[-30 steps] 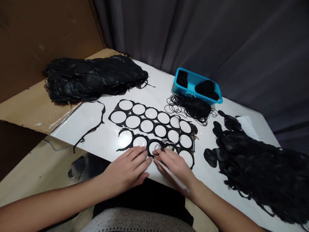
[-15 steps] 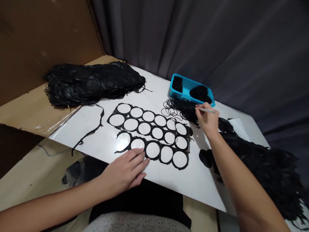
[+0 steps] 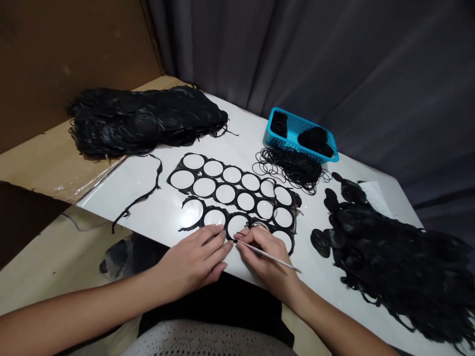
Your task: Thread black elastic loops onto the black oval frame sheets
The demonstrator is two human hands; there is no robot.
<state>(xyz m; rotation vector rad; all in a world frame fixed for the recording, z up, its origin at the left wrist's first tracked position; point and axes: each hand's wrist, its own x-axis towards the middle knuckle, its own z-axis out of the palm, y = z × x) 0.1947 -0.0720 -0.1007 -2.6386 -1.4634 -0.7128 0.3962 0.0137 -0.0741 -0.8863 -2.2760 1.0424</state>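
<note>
A black, rubbery sheet [image 3: 226, 221] with rows of round holes lies flat on the white table [image 3: 315, 291]. Its nearest row hangs apart from the others at the left end. My left hand [image 3: 198, 259] rests on the near edge of that row, fingers stretched out and flat. Close beside it, my right hand [image 3: 269, 252] pinches a thin white stick [image 3: 276, 258], its tip at the near edge of the middle holes. A small dark loop shows by my right fingers; I cannot tell whether it is held. Some near holes are hidden behind my fingers.
Thin black rings [image 3: 297, 167] lie loose before a blue basket [image 3: 282, 142] holding black pieces. A thick stack of black sheets [image 3: 148, 121] sits at far left, near a torn black strip [image 3: 146, 195]. Black scraps [image 3: 393, 262] heap up at right, beside white paper [image 3: 376, 195].
My right hand has come from the loose rings near the basket to the sheet's near row, stick still in its fingers. My left hand has stayed in place.
</note>
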